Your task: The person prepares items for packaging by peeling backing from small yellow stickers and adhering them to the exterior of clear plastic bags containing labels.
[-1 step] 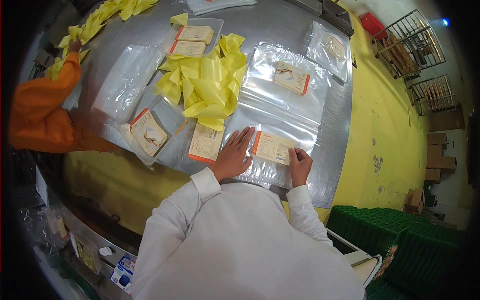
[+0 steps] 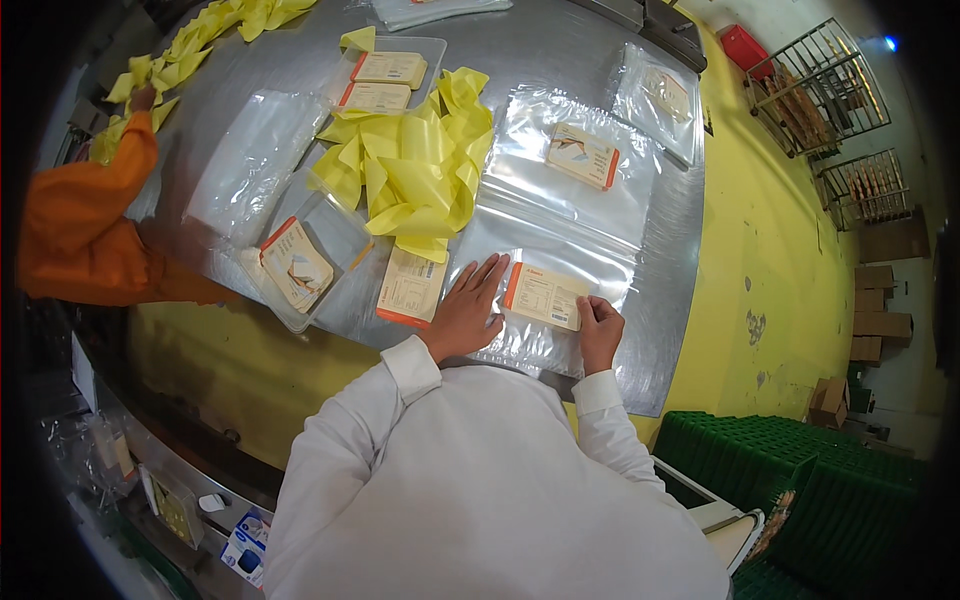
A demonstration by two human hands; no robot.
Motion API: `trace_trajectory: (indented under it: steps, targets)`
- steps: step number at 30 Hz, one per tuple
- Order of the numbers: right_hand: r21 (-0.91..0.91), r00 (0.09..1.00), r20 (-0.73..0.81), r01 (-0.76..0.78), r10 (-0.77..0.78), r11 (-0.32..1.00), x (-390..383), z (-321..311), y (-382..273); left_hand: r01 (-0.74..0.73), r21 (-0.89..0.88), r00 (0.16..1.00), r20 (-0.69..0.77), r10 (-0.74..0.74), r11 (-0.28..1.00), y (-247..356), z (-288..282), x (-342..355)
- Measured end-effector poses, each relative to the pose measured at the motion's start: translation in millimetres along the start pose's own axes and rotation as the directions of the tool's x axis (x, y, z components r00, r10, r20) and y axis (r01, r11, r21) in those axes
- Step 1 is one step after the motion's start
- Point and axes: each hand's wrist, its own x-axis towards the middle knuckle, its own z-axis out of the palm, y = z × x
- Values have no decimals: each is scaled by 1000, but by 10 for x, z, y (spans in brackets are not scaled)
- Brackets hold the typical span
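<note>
My left hand (image 2: 468, 308) lies with its fingers stretched out on a clear plastic bag (image 2: 540, 235), just left of a cream printed card (image 2: 541, 297) with an orange-red edge. The thumb and fingers of my right hand (image 2: 601, 335) pinch that card by its right end, over the bags. Beside my left wrist is a similar card stack (image 2: 410, 286), partly under crumpled yellow sheets (image 2: 420, 170). Farther back on the bags rests another cream card (image 2: 583, 156).
Left of me, a clear plastic tray (image 2: 298, 318) holds cards; a second tray (image 2: 432, 62) stands farther back. Plastic bags (image 2: 255, 160) lie on the metal table (image 2: 520, 48). A co-worker's orange sleeve (image 2: 95, 200) reaches over the left end. Green crates (image 2: 760, 460) stand lower right.
The co-worker's arm at the left has shifted slightly. Both my hands and the card stay where they were.
</note>
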Motion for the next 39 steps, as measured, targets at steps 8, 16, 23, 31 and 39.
trace_trajectory:
  steps: [8, 16, 23, 31, 39]
  targets:
    - [-150, 998, 7, 65, -65, 987, -14, 9, -5, 0, 95, 999, -48, 4, 995, 29, 68, 42]
    - [-712, 924, 382, 289, 9, 640, 397, -366, -408, 10, 140, 998, -66, -1, 990, 28, 113, 61]
    - [-327, 614, 573, 778, -542, 536, -20, 2, -393, 1, 154, 1000, -29, 4, 988, 56, 85, 53]
    - [-514, 652, 719, 732, -241, 447, -194, -368, -315, -56, 161, 998, -26, 61, 985, 94, -21, 26]
    - [-516, 665, 707, 718, -241, 466, -211, -351, -260, -174, 112, 971, -147, 189, 978, -71, 77, 31]
